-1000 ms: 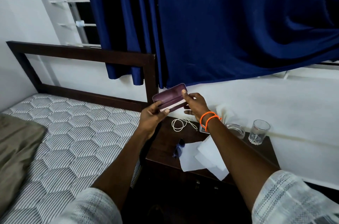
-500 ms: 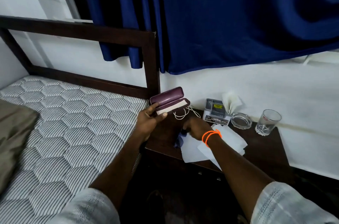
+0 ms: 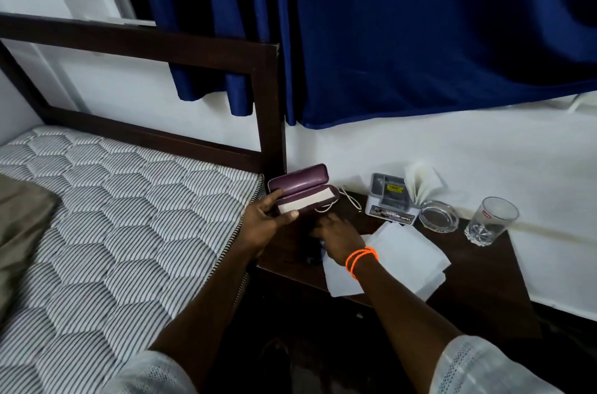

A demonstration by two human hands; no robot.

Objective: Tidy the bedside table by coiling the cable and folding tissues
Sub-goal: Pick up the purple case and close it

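Note:
My left hand (image 3: 265, 222) holds an open purple glasses case (image 3: 300, 180) with a white cloth inside, just above the left end of the dark bedside table (image 3: 478, 277). A thin white cable (image 3: 350, 196) lies in a loose loop behind the case, partly hidden by it. Several unfolded white tissues (image 3: 407, 251) are spread over the table's middle and hang over its front edge. My right hand (image 3: 339, 235) is lowered onto a dark object (image 3: 311, 253) at the tissues' left edge. Its fingers cover the object, so the grip is unclear.
At the back of the table stand a small grey box (image 3: 387, 200), a fan of folded paper (image 3: 421, 182), a glass ashtray (image 3: 438, 216) and a drinking glass (image 3: 491, 222). The mattress (image 3: 129, 216) and dark headboard post (image 3: 268, 109) border the table's left side. A blue curtain (image 3: 420, 38) hangs above.
My right hand left the case and dropped to the dark object on the table. My left hand lowered the open case toward the table's left end. The view tilted downward.

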